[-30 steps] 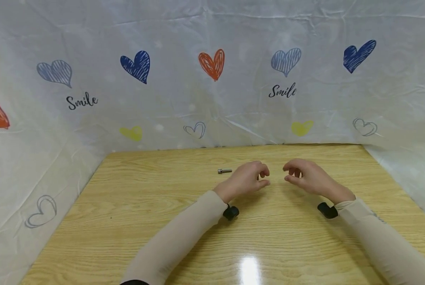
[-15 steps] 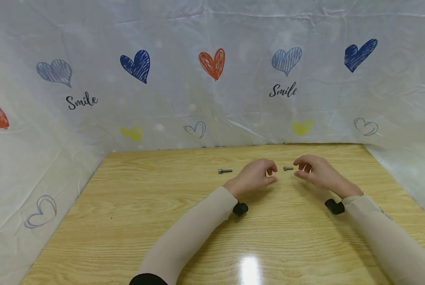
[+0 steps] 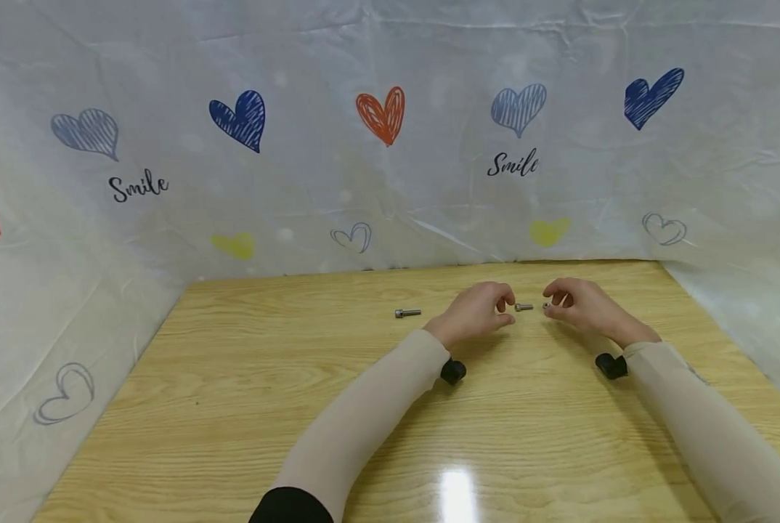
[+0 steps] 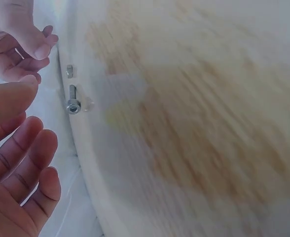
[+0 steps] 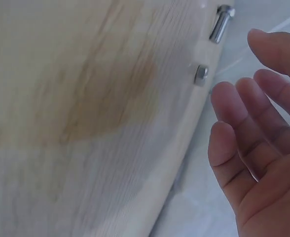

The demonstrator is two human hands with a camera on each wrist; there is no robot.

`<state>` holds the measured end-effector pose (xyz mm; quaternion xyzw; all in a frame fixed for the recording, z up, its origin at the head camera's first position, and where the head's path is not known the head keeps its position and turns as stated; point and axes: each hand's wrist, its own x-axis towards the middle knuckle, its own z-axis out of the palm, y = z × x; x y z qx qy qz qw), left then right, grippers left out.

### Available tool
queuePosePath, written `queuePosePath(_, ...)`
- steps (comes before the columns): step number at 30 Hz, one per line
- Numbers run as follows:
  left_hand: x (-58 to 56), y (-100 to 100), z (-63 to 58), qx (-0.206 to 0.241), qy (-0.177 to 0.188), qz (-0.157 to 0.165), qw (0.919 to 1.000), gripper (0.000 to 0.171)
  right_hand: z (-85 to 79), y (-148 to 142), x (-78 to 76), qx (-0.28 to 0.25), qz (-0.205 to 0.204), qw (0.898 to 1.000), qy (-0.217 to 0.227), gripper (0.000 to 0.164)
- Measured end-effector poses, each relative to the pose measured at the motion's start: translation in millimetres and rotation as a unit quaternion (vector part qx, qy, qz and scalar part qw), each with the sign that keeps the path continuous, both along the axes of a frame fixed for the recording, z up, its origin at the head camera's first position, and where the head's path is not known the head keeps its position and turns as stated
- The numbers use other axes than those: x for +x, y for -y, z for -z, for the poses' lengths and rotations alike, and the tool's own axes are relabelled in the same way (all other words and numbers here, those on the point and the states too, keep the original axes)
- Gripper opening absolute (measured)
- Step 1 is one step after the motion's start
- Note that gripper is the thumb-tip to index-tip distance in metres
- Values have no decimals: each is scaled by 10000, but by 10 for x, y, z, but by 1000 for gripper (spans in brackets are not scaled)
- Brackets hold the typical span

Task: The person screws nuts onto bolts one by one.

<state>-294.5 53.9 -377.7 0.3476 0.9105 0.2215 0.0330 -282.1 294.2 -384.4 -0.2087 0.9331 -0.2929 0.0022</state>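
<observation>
Between the hands, a short silver socket-head bolt [image 3: 523,307] lies on the wooden table [image 3: 285,407], its head toward the left. A small metal nut [image 3: 545,306] sits just beyond the bolt's threaded end, right by the right fingertips. My left hand [image 3: 475,312] hovers near the bolt head, fingers loosely bent and holding nothing. The right hand [image 3: 586,309] is beside the nut, thumb and fingers apart with nothing between them. Both the bolt [image 4: 73,100] and the nut [image 4: 69,71] appear in the left wrist view, and the nut [image 5: 201,74] shows clearly in the right one.
Farther left, behind the left wrist, lies a longer silver bolt [image 3: 408,313]. A white curtain [image 3: 442,196] with printed hearts rises along the table's back edge and both sides. Black camera mounts [image 3: 453,371] hang under the wrists.
Both hands have shifted right, the right one uncovering first the short bolt and then the nut. The left hand has come up close to the bolt's head. The longer bolt stays in place.
</observation>
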Motion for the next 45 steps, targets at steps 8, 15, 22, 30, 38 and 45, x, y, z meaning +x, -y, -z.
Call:
queuePosePath(8, -77, -82, 71, -97, 82, -184, 9997, 25, 19, 0, -113, 244, -88, 9996, 137, 31)
queuePosePath(15, -128, -135, 109, -161, 305, -604, 9976, 27, 54, 58, -175, 298, -195, 9992, 199, 28)
queuePosePath(22, -180, -213, 138, -424, 250, -588, 9971, 28, 67, 62, -203, 449, -181, 9987, 163, 21)
queuePosePath(30, -194, -360, 137, -948, 139, -560, 9938, 33, 101, 7, -223, 509, -181, 9985, 105, 16)
queuePosePath(38, -212, -444, 135, -1151, 56, -676, 9910, 19, 83, -12, -244, 577, -154, 9980, 193, 15)
queuePosePath(45, -226, -486, 148, -1263, 21, -795, 9888, 9, 71, -31, -266, 748, -171, 9967, 269, 12)
